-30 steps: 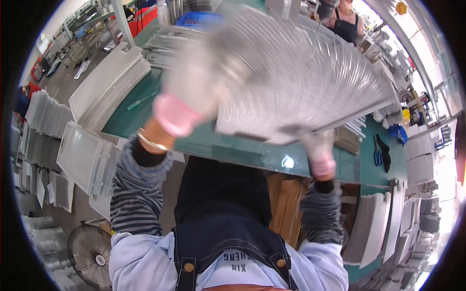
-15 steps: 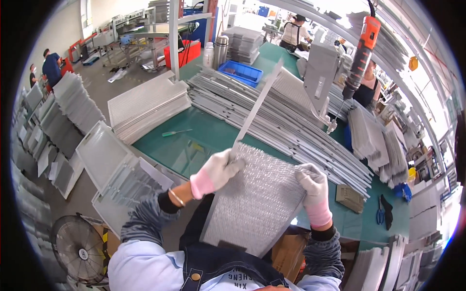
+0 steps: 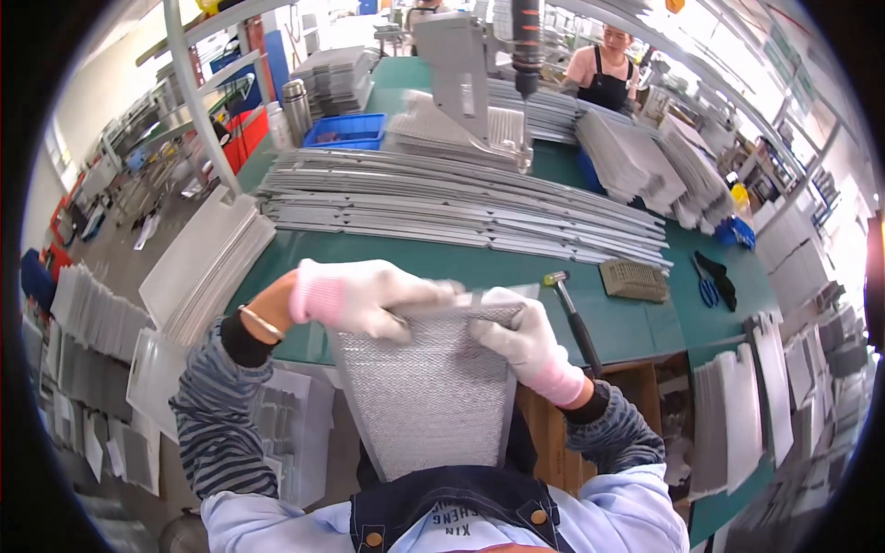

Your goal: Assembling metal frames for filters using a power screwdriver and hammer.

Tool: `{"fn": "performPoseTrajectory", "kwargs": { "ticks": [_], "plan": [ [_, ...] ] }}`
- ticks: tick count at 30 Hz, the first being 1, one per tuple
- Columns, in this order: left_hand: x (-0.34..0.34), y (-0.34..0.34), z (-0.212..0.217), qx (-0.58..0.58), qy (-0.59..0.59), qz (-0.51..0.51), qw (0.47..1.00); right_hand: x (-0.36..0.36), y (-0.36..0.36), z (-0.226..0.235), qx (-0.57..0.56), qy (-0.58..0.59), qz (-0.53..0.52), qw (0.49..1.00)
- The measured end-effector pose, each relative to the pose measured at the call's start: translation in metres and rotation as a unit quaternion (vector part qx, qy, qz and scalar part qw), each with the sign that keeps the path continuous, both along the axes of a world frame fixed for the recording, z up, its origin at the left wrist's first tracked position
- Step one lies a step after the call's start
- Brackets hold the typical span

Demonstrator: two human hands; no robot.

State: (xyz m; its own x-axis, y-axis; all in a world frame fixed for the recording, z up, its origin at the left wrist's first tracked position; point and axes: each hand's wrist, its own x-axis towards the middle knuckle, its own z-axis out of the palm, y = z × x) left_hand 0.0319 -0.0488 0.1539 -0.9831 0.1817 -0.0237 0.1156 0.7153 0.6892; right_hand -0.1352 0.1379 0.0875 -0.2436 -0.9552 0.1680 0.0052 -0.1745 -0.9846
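Note:
A silver mesh filter panel [image 3: 429, 396] with metal edging along its sides leans toward my body over the bench's front edge. My left hand [image 3: 369, 295], in a white glove with a pink cuff, is closed over the top edge near its left corner; its fingers are slightly blurred. My right hand [image 3: 527, 343], gloved alike, pinches the panel near the top right corner, thumb on the mesh. A pale metal strip [image 3: 498, 297] runs along the top edge between and behind the hands; how it sits on the panel is partly hidden.
Long metal strips [image 3: 461, 207] lie across the green bench [image 3: 636, 324]. A hammer [image 3: 575, 323], a beige block [image 3: 634, 280] and blue-handled scissors [image 3: 707, 288] are at right. Stacked panels [image 3: 207, 267] stand left, near a blue tray [image 3: 346, 132]. An electric screwdriver [image 3: 526, 46] hangs ahead; a person [image 3: 604, 69] is beyond.
My view has swung right. The long strip that jutted up beside my left hand now appears along the panel's top edge. My left hand has moved over that edge, and both hands are closer together.

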Motion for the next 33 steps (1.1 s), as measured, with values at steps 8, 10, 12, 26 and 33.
{"fn": "performPoseTrajectory", "kwargs": {
  "ticks": [8, 10, 12, 26, 33],
  "plan": [
    [-0.035, 0.035, -0.021, 0.013, 0.022, 0.171, 0.985, 0.004, 0.009, -0.044, -0.106, -0.009, -0.164, 0.981],
    [-0.029, 0.033, -0.021, 0.001, 0.012, 0.188, 0.982, 0.012, 0.007, -0.042, -0.128, -0.071, -0.174, 0.974],
    [-0.025, 0.034, -0.018, 0.012, -0.022, 0.225, 0.974, 0.017, 0.005, -0.034, -0.070, -0.039, -0.207, 0.975],
    [-0.051, 0.043, -0.005, 0.099, -0.048, 0.201, 0.973, -0.007, 0.034, -0.029, -0.086, 0.228, -0.266, 0.933],
    [-0.063, 0.040, -0.008, 0.108, -0.085, 0.151, 0.979, -0.014, 0.042, -0.025, -0.136, 0.256, -0.304, 0.908]
  ]
}}
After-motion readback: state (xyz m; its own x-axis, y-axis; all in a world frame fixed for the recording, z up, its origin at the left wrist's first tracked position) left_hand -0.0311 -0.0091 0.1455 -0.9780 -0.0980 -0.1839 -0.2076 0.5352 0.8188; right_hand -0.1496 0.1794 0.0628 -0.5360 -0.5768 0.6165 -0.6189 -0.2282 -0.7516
